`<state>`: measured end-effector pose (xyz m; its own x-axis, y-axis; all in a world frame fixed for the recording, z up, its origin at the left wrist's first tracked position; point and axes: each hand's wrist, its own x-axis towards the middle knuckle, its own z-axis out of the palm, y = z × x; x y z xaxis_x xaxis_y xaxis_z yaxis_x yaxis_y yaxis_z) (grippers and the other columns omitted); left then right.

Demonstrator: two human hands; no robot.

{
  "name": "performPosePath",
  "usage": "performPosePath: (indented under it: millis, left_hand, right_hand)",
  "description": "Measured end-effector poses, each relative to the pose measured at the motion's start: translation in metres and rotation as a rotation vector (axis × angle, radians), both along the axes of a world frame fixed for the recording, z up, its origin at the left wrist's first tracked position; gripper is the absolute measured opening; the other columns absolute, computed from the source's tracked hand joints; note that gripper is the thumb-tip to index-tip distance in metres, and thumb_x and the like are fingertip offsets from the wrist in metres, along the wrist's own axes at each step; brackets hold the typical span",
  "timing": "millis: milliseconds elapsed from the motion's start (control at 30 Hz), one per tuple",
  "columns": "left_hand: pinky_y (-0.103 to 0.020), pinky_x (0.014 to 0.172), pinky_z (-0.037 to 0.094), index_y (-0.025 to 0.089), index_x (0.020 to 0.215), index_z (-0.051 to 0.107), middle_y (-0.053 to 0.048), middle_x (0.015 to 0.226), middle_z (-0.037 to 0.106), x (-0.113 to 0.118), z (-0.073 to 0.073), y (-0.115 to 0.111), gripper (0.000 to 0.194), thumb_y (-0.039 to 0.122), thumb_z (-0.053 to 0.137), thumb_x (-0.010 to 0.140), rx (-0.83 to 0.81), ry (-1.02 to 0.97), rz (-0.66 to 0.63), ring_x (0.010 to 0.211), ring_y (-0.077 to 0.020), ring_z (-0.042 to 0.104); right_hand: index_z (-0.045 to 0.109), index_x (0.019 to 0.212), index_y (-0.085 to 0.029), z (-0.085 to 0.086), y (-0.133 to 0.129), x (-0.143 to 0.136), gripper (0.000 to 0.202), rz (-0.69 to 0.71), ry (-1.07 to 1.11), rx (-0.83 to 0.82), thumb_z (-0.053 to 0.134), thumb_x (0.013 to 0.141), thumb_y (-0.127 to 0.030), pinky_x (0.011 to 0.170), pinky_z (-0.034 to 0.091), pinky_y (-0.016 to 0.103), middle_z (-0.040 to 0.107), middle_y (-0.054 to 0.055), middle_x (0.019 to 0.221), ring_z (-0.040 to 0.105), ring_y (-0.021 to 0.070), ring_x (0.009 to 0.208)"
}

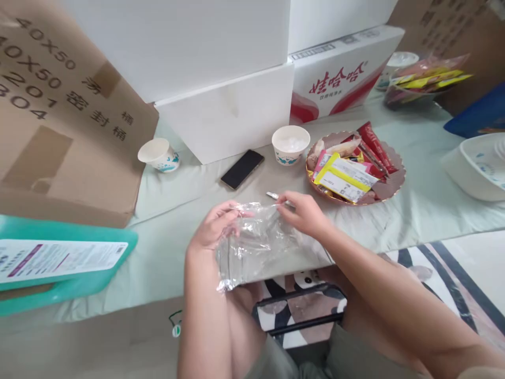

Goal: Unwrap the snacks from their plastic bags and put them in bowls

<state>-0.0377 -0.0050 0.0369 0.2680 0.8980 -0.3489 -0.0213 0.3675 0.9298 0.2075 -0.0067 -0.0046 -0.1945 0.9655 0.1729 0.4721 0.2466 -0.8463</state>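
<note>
A clear, crinkled plastic bag (258, 242) is stretched between my hands above the front edge of the cloth-covered table. My left hand (216, 223) grips its upper left part, the fingers curled round the film. At the upper right corner, my right hand (302, 213) pinches the bag between thumb and fingers. Just behind the bag lies a small white object (272, 195), close to my right fingertips. A dark phone (242, 169) rests farther back on the table.
Behind the phone stand white boxes (232, 110). Paper bowls (291, 143) (160, 155) flank it. A plate of wrapped snacks (394, 185) is at right. A cardboard box (79, 173) and a teal container (89, 287) occupy the left. A white basin (465, 166) sits far right.
</note>
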Motion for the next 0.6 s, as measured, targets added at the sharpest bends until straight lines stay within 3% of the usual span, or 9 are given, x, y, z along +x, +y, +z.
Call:
performPosePath:
  millis: [67,167,233,300,367,433,533,600]
  left_hand:
    - [-0.017,0.041,0.035,0.017,0.084,0.068,-0.008,0.086,0.078,-0.015,-0.004,0.000,0.031,0.036,0.083,0.065,0.077,0.166,0.065,0.049,-0.0088,0.058]
    - [-0.017,0.054,0.045,0.016,0.075,0.071,-0.004,0.076,0.074,-0.030,-0.013,0.002,0.024,0.032,0.084,0.063,0.161,0.339,0.236,0.063,-0.0110,0.063]
    - [-0.018,0.061,0.048,0.017,0.073,0.070,-0.004,0.074,0.073,-0.032,-0.018,0.002,0.021,0.034,0.082,0.066,0.190,0.307,0.387,0.072,-0.0135,0.066]
    - [-0.019,0.060,0.049,0.018,0.073,0.068,-0.004,0.081,0.074,-0.028,-0.019,0.003,0.023,0.037,0.080,0.067,0.179,0.191,0.489,0.076,-0.0153,0.069]
    - [-0.018,0.051,0.045,0.019,0.073,0.065,-0.005,0.083,0.075,-0.021,-0.017,0.005,0.024,0.038,0.079,0.067,0.159,0.119,0.533,0.070,-0.0151,0.069]
    - [-0.016,0.042,0.036,0.019,0.072,0.063,-0.003,0.079,0.074,-0.017,-0.015,0.009,0.023,0.035,0.078,0.065,0.178,0.128,0.596,0.059,-0.0124,0.065]
    - [-0.016,0.038,0.031,0.019,0.069,0.061,0.000,0.067,0.070,-0.019,-0.013,0.017,0.021,0.032,0.077,0.064,0.232,0.140,0.712,0.045,-0.0076,0.055]
    - [-0.016,0.040,0.034,0.019,0.067,0.059,0.002,0.062,0.068,-0.023,-0.013,0.020,0.024,0.033,0.078,0.065,0.276,0.089,0.803,0.041,-0.0051,0.050]
  right_hand:
    - [0.058,0.080,-0.024,0.002,0.005,0.003,0.009,-0.118,0.139,-0.021,0.060,0.085,-0.031,0.077,0.050,0.037,0.067,0.003,0.080,0.064,0.0212,0.079]
    - [0.054,0.085,-0.025,0.012,0.005,0.009,0.011,-0.256,0.409,-0.075,0.061,0.081,-0.033,0.073,0.050,0.034,0.060,-0.002,0.074,0.062,0.0179,0.073]
    - [0.055,0.097,-0.028,0.015,0.003,0.009,0.023,-0.252,0.527,-0.115,0.066,0.079,-0.036,0.076,0.051,0.034,0.062,-0.001,0.081,0.063,0.0181,0.078]
    - [0.058,0.103,-0.028,0.014,0.001,0.007,0.034,-0.179,0.496,-0.159,0.073,0.074,-0.038,0.078,0.053,0.034,0.065,0.000,0.090,0.064,0.0185,0.083]
    - [0.063,0.091,-0.025,0.010,0.000,0.006,0.027,-0.136,0.404,-0.223,0.076,0.072,-0.039,0.073,0.053,0.032,0.066,0.001,0.086,0.063,0.0175,0.077]
    - [0.061,0.079,-0.023,0.006,0.001,0.005,0.021,-0.186,0.395,-0.284,0.070,0.077,-0.042,0.060,0.051,0.029,0.062,-0.001,0.072,0.059,0.0144,0.062]
    - [0.060,0.083,-0.024,0.000,0.002,0.007,0.021,-0.329,0.454,-0.295,0.064,0.083,-0.044,0.042,0.038,0.023,0.053,-0.005,0.058,0.047,0.0102,0.044]
    - [0.060,0.085,-0.024,-0.002,0.002,0.007,0.020,-0.360,0.458,-0.276,0.063,0.085,-0.044,0.038,0.030,0.022,0.050,-0.007,0.054,0.042,0.0089,0.040]
